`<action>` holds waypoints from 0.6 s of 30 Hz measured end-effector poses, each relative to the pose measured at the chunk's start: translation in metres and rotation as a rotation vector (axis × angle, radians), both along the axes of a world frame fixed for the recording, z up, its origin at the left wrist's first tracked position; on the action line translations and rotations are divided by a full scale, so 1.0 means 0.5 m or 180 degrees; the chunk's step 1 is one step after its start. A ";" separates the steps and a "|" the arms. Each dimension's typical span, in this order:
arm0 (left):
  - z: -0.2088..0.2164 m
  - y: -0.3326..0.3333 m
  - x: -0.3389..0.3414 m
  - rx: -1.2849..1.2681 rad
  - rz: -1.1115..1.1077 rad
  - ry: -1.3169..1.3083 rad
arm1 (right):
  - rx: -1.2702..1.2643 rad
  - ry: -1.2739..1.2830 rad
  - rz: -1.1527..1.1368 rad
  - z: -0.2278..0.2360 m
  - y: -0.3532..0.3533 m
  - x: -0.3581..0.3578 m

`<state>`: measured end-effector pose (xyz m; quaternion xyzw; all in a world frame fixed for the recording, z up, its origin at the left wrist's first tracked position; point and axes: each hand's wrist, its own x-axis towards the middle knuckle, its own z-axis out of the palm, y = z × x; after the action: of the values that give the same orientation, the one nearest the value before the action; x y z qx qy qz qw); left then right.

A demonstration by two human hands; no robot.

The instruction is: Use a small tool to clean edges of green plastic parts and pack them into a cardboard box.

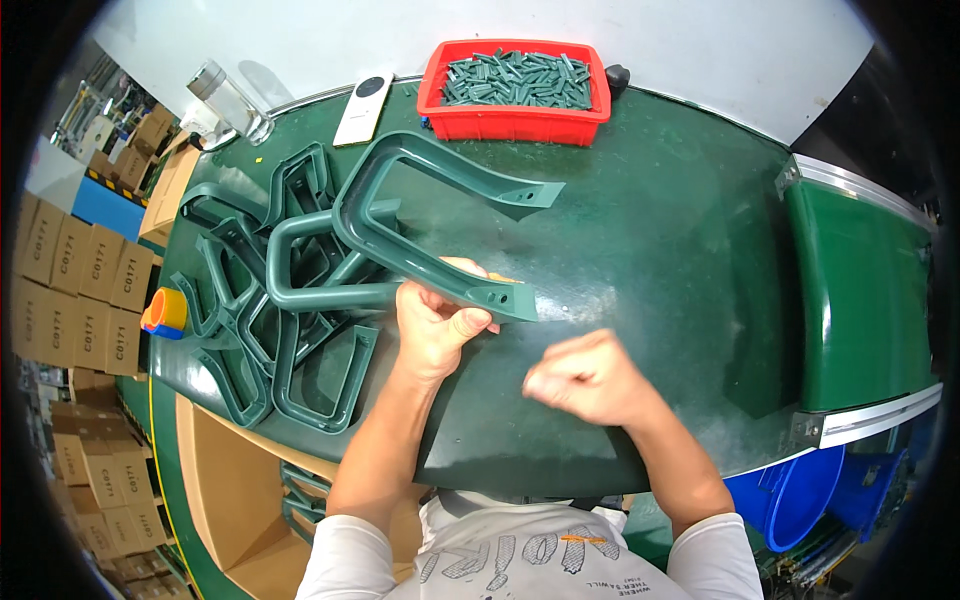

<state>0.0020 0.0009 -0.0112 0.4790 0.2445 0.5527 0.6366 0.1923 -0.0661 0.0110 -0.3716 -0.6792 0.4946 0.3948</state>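
Note:
My left hand point(437, 322) grips one arm of a dark green U-shaped plastic frame point(400, 190), held tilted above the green table point(650, 250). The frame's two free ends point right, each with small holes. My right hand point(585, 378) is a blurred, closed fist just right of the left hand, apart from the frame; I cannot tell if anything small is inside it. A pile of several more green U-shaped frames point(270, 310) lies on the table to the left, under the held one.
A red bin point(515, 118) of small green plastic pieces stands at the table's far edge, with a white flat device point(363, 108) and a clear bottle point(226, 98) to its left. An open cardboard box point(240, 500) sits lower left, stacked cartons point(80, 290) beyond, a blue bin point(800, 495) lower right.

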 end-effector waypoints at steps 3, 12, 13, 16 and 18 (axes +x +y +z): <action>0.000 -0.006 0.001 -0.0006 -0.0030 0.0062 | 0.0705 0.0041 -0.1040 -0.007 0.016 0.030; 0.008 -0.014 0.010 -0.0071 -0.0129 -0.0019 | 0.2075 -0.0411 -0.1996 -0.025 0.023 0.024; 0.008 -0.014 0.011 -0.0041 -0.0092 0.0045 | 0.2094 -0.0455 -0.1998 -0.025 0.023 0.025; 0.008 -0.014 0.012 -0.0016 -0.0060 0.0114 | 0.2124 -0.0551 -0.2010 -0.025 0.023 0.026; 0.010 -0.015 0.011 -0.0008 -0.0055 0.0123 | 0.2115 -0.0577 -0.2010 -0.026 0.022 0.025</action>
<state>0.0074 -0.0064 -0.0064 0.4909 0.2532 0.5376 0.6370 0.2047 -0.0548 -0.0018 -0.4553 -0.6862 0.0714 0.5627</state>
